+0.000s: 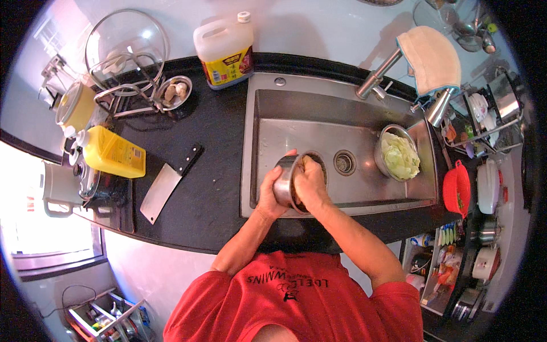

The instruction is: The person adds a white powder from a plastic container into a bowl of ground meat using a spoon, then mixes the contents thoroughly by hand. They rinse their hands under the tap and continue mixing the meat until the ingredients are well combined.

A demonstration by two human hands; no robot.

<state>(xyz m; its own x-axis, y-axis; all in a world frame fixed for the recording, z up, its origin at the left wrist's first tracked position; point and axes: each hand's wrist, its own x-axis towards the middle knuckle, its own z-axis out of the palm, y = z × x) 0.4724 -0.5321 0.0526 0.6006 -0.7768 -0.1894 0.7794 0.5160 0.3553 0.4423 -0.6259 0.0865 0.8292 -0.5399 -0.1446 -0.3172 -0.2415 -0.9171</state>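
A steel bowl [283,187] is tipped on its side over the left front part of the sink [290,134]. My left hand [269,194] grips its outer wall from the left. My right hand [310,181] reaches into the bowl's mouth with curled fingers. The bowl hides those fingertips and whatever they may hold. Further right in the sink, a second metal bowl [380,161] holds pale green cabbage leaves [400,157]. The drain [344,163] lies between the two bowls.
A cleaver [162,191] lies on the black counter [213,154] to the left. Around it are a yellow jug [115,153], a large plastic bottle [224,51], and a small bowl of pale pieces [174,92]. A cloth hangs over the faucet [379,74]; a red basket [456,189] stands right of the sink.
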